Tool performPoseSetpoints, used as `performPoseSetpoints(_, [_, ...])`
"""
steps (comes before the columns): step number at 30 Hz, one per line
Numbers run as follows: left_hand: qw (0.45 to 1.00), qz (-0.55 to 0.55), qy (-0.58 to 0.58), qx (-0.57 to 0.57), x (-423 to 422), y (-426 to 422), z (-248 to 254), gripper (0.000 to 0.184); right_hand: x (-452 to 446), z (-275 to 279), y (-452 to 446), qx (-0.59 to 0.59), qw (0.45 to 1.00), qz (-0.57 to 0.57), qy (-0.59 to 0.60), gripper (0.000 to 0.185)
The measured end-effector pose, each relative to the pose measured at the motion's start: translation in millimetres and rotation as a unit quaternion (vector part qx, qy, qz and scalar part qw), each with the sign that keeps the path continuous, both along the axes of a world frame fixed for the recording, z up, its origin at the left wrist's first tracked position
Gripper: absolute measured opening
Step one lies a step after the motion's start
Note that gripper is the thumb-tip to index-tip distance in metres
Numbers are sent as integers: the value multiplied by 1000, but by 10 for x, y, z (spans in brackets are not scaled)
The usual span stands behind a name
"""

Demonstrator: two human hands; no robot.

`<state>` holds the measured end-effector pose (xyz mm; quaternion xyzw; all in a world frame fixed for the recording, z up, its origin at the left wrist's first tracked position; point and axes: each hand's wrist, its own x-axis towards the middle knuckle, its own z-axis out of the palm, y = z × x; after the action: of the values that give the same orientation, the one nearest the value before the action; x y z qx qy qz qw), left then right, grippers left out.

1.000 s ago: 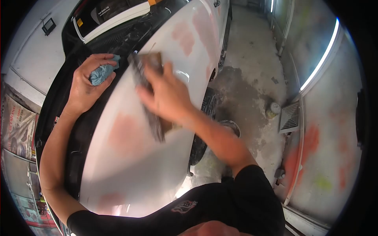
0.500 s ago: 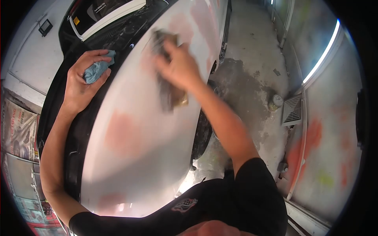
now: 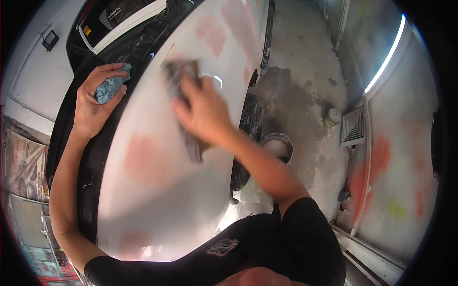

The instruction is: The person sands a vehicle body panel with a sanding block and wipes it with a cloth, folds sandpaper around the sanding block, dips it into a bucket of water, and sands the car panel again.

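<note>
My left hand (image 3: 90, 112) is closed around a crumpled light-blue cloth (image 3: 109, 89), above the black edge beside the white car panel (image 3: 157, 200). A long, dark sanding block (image 3: 191, 143), with brownish paper showing at its ends, lies against the panel under my right hand (image 3: 207, 112). The fingers of that hand are wrapped over the block, and both are blurred by motion. A pinkish patch (image 3: 148, 159) marks the panel below the block, with more patches near its far end and its near edge.
To the right, a bucket (image 3: 277, 147) stands on the wet-stained concrete floor (image 3: 305, 95) beside the wheel (image 3: 250, 117). Farther right are a can (image 3: 332, 117), a square vent grille (image 3: 353, 126) and a paint-smeared wall (image 3: 400, 143). The car's windshield (image 3: 119, 19) is at upper left.
My right hand and the sanding block have slid down and slightly left over the panel. The left hand keeps its hold on the cloth. The bucket is now more visible.
</note>
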<state>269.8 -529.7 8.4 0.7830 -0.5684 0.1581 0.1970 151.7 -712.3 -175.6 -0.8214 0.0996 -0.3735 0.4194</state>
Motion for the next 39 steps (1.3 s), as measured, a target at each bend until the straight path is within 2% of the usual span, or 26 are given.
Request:
performPoseSetpoints(1, [1000, -1, -5, 4, 10, 2, -5, 27, 126, 102, -275, 48, 997, -17, 50, 71])
performPoseSetpoints(3, [1000, -2, -19, 7, -2, 2, 14, 26, 427, 75, -658, 55, 995, -74, 30, 71])
performPoseSetpoints(4, [1000, -3, -21, 9, -20, 0, 37, 26, 423, 169, -723, 79, 992, -57, 76, 73])
performPoseSetpoints(7, [1000, -3, -23, 12, 0, 3, 15, 26, 461, 138, -739, 43, 994, -79, 69, 75])
performPoseSetpoints(10, [1000, 0, -21, 13, 9, 14, 19, 27, 370, 177, -566, 71, 992, -89, 59, 73])
performPoseSetpoints(12, [1000, 3, -23, 11, 2, 10, 27, 27, 105, 223, -171, 69, 996, -22, 45, 70])
performPoseSetpoints(13, [1000, -4, -23, 11, 18, 18, 18, 26, -44, 152, 133, 71, 997, -4, -37, 64])
performPoseSetpoints(14, [1000, -11, -22, 12, 38, 21, 21, 26, -231, 89, 352, 0, 999, 40, -28, 72])
performPoseSetpoints(15, [1000, -16, -21, 12, 56, 26, 24, 26, -374, 64, 484, -34, 994, 58, -85, 73])
performPoseSetpoints(17, [998, -37, -51, 13, 105, 2, 39, 26, -252, 60, 316, -33, 997, 59, -43, 71])
performPoseSetpoints(19, [997, -37, -58, 16, 98, 35, 36, 27, 90, 282, -137, 58, 998, 3, 20, 60])
performPoseSetpoints(20, [997, -42, -70, 15, 133, 54, 16, 27, 426, 191, -470, 46, 998, -36, -18, 58])
performPoseSetpoints(22, [996, -44, -76, 18, 133, 90, -4, 26, 781, 161, -972, 62, 998, 18, -20, 63])
performPoseSetpoints(23, [997, -40, -68, 24, 114, 77, -1, 25, 841, 115, -1000, 36, 998, -45, 2, 66])
performPoseSetpoints(25, [998, -35, -53, 22, 104, 60, 0, 25, 657, 115, -744, 35, 998, -58, 14, 67])
performPoseSetpoints(27, [999, -25, -40, 10, 122, 62, -11, 25, 97, 249, -105, 65, 998, 12, 25, 67])
performPoseSetpoints(28, [999, -24, -45, 6, 116, 75, -11, 25, -211, 23, 489, 14, 997, 0, -74, 66])
performPoseSetpoints(29, [998, -25, -49, -1, 144, 71, -29, 25, -487, 35, 777, 42, 997, 54, -41, 70])
performPoseSetpoints(31, [999, -18, -49, -8, 161, 58, -26, 26, -857, -74, 1293, 4, 995, 76, -61, 80])
performPoseSetpoints(33, [999, 1, -40, -9, 139, 52, -16, 26, -1012, -217, 1575, -30, 988, 103, -110, 81])
performPoseSetpoints(34, [1000, 2, -18, -10, 142, 99, -9, 26, -1064, -251, 1668, -48, 983, 115, -131, 82])
performPoseSetpoints(36, [999, 0, 28, -15, 118, 190, -20, 27, -1013, -163, 1480, -14, 993, 100, -68, 80])
performPoseSetpoints(37, [1000, -4, 14, -1, 85, 315, -6, 27, -903, -44, 1327, 4, 995, 95, -35, 79])
performPoseSetpoints(39, [999, -9, -10, 30, -59, 691, 71, 28, -488, 194, 891, 61, 998, 14, -24, 81])
